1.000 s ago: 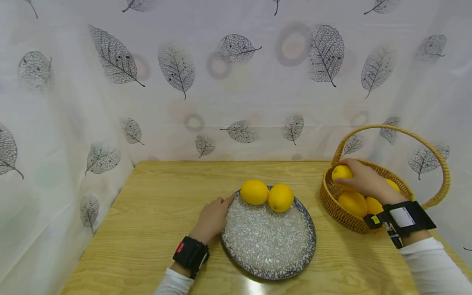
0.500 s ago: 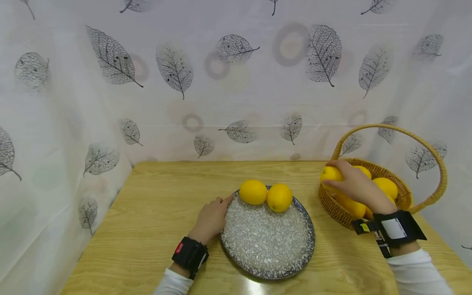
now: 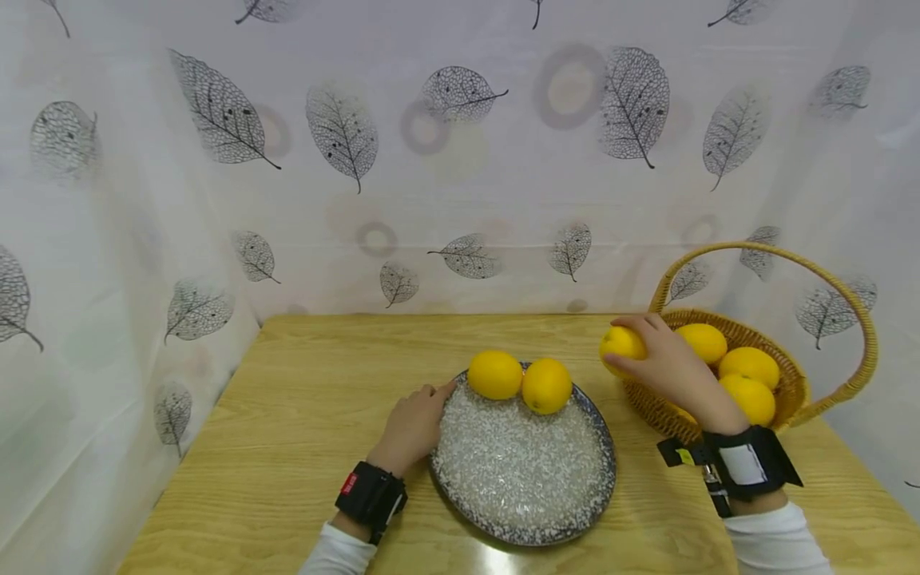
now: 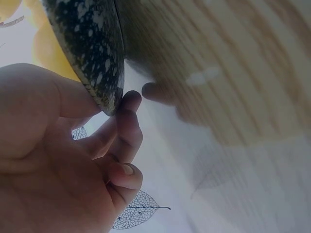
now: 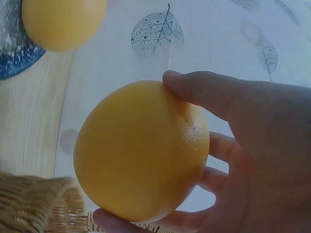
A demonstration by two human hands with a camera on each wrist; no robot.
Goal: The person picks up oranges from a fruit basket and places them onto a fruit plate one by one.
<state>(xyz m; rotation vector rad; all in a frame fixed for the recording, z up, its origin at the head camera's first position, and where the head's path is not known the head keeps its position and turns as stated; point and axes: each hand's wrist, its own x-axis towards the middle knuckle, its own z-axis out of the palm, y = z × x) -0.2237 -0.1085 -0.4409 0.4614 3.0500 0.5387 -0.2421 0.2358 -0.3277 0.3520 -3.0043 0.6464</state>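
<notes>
My right hand point(image 3: 672, 371) holds a yellow lemon point(image 3: 621, 350) in the air just left of the basket's rim. In the right wrist view the thumb lies on one side of this lemon point(image 5: 138, 150) and the fingers on the other. A round speckled grey plate point(image 3: 525, 471) with a dark rim lies on the table, and two lemons point(image 3: 494, 375) point(image 3: 546, 386) sit at its far edge. My left hand point(image 3: 413, 427) grips the plate's left rim. Seen from the left wrist, the thumb and curled fingers pinch the rim point(image 4: 95, 53) between them.
A wicker basket point(image 3: 650, 411) with a tall arched handle point(image 3: 826, 279) stands at the right of the wooden table point(image 3: 302, 415). Several lemons point(image 3: 750, 367) lie in it. A leaf-patterned curtain point(image 3: 467, 184) hangs behind the table and along its sides.
My right hand has lifted a lemon out of the basket and moved left with it, past the rim. The left hand and the plate stay where they were.
</notes>
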